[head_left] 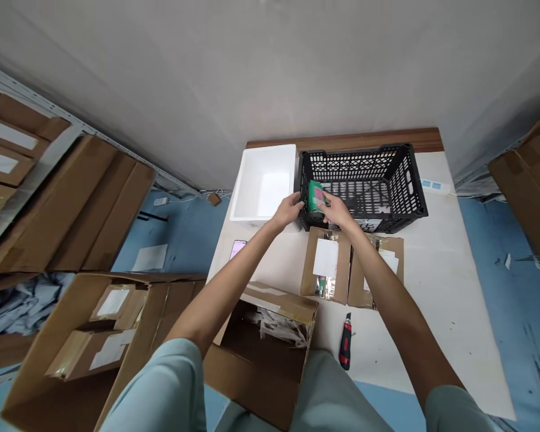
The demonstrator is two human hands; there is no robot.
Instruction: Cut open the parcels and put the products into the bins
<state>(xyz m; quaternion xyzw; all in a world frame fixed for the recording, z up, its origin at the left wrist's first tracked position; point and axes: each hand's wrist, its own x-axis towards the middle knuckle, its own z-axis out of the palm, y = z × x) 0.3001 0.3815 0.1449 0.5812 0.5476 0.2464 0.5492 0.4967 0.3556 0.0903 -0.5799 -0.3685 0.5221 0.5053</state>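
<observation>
At one black crate, one green packet; two hands

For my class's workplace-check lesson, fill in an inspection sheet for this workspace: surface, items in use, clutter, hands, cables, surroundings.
Surface: white table, brown wooden strip along its far edge.
Job's things: green packet at black crate's left end; white bin beside the crate; two taped cardboard boxes in front.
Clutter: utility knife, blade state unclear; phone at the left edge; crumpled paper inside the open box nearest the person.
Hands: right hand grips the green packet; left hand at the crate's left edge, contact unclear.
Cables: cord from the power strip at the table's far right; another cord on the floor, left.
Surroundings: grey wall, blue floor, shelved cartons at left.
</observation>
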